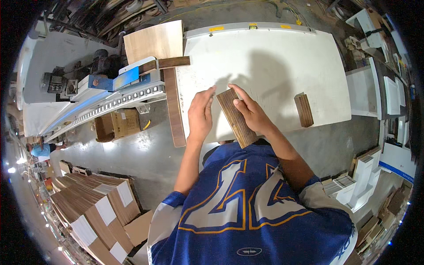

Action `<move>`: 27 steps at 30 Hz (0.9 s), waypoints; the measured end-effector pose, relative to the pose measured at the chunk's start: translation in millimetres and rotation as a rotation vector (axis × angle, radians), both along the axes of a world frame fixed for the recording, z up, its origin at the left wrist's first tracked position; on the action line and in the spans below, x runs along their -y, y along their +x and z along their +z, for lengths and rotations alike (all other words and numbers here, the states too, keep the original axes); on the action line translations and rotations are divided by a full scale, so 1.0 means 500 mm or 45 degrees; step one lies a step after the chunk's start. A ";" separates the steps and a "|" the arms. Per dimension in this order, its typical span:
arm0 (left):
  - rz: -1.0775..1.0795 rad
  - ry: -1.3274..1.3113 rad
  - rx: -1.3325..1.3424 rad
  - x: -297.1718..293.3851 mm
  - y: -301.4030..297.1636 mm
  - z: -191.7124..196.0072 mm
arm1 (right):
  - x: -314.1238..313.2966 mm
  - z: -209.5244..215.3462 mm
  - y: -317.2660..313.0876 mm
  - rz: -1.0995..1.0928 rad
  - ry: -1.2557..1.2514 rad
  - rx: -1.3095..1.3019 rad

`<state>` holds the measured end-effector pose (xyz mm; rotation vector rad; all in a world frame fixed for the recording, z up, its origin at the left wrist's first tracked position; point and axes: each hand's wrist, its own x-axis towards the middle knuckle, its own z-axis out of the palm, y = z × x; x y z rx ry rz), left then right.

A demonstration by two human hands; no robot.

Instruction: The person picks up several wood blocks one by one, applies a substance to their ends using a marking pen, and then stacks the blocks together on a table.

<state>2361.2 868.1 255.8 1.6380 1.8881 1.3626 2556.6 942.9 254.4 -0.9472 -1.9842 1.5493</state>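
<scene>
A dark brown wood-grain block [234, 115] stands tilted in front of me, over the near side of the white table [212, 53]. My right hand [254, 114] grips it along its right side, thumb on the near face and a finger reaching over its top. To the left of the block, my left hand [201, 115] is held up with fingers stretched out, apart from the block and holding nothing. A second brown wood-grain block [304, 110] rests on the table to the right. Whether each block is one piece or stacked strips, I cannot tell.
At left stands a machine with a chain-like conveyor rail [119, 106]. A long brown board [173, 110] runs along the table's left edge, near a pale panel [154, 43]. A metal rail [240, 29] borders the far edge. Stacked panels [90, 207] and a cardboard box [117, 125] stand on the floor.
</scene>
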 end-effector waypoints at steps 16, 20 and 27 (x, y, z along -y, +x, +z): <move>-0.819 -0.028 -0.549 0.093 0.130 0.012 | -0.127 -0.055 0.063 -0.533 -0.024 -0.031; -0.495 -0.052 -0.374 0.102 0.140 -0.026 | -0.159 -0.046 0.084 -0.613 0.125 -0.027; -0.088 -0.295 0.017 0.073 0.222 -0.024 | -0.118 -0.052 0.099 -0.471 -0.090 -0.003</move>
